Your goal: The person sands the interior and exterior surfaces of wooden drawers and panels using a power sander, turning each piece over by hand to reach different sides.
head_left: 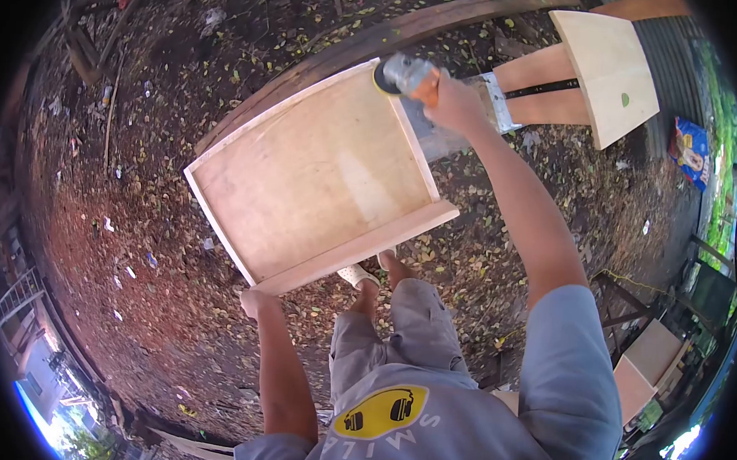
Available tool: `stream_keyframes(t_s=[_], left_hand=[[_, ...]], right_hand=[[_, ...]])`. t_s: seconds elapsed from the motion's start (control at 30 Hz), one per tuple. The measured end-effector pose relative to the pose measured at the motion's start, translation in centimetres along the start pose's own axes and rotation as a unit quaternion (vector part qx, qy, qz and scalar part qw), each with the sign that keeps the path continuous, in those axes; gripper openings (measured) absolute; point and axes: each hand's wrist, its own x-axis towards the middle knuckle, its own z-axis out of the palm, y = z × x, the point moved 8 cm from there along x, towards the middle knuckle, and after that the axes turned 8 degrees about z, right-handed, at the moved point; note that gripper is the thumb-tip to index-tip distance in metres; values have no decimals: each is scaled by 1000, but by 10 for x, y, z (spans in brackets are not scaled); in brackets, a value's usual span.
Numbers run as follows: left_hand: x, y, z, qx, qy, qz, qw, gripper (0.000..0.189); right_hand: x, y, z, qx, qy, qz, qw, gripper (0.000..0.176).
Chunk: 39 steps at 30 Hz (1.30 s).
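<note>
A shallow wooden panel with raised edge strips [305, 170] lies in front of me, like a drawer or tray. My right hand [460, 106] is closed around an angle grinder [420, 78] with an orange and grey body. Its round disc [386, 76] is right at the panel's far right corner. At the near left corner, my left hand [254, 301] grips the panel's edge, with its fingers partly hidden. A wider wooden strip [360, 244] runs along the near side and juts past the right corner. A paler patch shows on the panel's face.
Beyond the panel lies a long timber beam [310, 67]. To the right, a wooden board [610, 76] stands by planks [539, 89], near a blue bag [691, 154]. A wooden box [651, 357] sits at lower right. Leaves and litter cover the dirt around my feet.
</note>
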Motion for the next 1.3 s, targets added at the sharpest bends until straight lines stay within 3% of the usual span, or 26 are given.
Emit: stream_keyframes(t_s=[0.13, 0.23, 0.27, 0.37, 0.43, 0.5, 0.57, 0.63, 0.73, 0.83, 0.93, 1.07, 1.13, 1.23, 1.3], left_hand=[[15, -6, 0, 66, 2, 40, 997, 41], [8, -6, -1, -30, 34, 2, 999, 40], [5, -5, -2, -40, 48, -4, 998, 41], [3, -6, -1, -50, 62, -15, 997, 42], [17, -12, -2, -22, 42, -7, 999, 42], [37, -25, 1, -3, 29, 3, 1000, 43], [26, -18, 0, -17, 35, -2, 999, 43], [-23, 12, -3, -60, 57, -24, 996, 42], [43, -25, 1, 74, 18, 26, 997, 41], [-14, 12, -5, 23, 25, 11, 999, 40], [24, -10, 1, 141, -9, 38, 989, 40], [34, -17, -1, 162, 4, 53, 985, 38], [47, -34, 4, 105, -3, 23, 994, 37], [74, -43, 22, 372, -85, 117, 917, 36], [34, -18, 5, 215, -11, 73, 974, 39]], right_hand=[[46, -30, -10, 58, -15, 73, 995, 71], [65, -27, 12, 187, 3, 113, 976, 71], [60, -23, 11, 216, 21, 129, 968, 52], [30, -2, 28, 356, -75, 133, 922, 42], [-12, 14, 43, 450, -155, 209, 854, 26], [-57, 20, 49, 521, -195, 228, 799, 20], [-98, 28, 61, 584, -213, 277, 733, 21], [-135, 39, 65, 577, -256, 323, 705, 23], [-175, 64, 79, 587, -218, 383, 679, 28], [-208, 73, 81, 563, -222, 442, 662, 33], [-217, 73, 81, 560, -197, 450, 667, 38], [-192, 53, 74, 563, -168, 405, 700, 38], [-161, 38, 68, 539, -135, 364, 748, 40], [-99, -10, 55, 517, -67, 258, 813, 50], [-48, -22, 45, 294, 66, 187, 935, 60]])
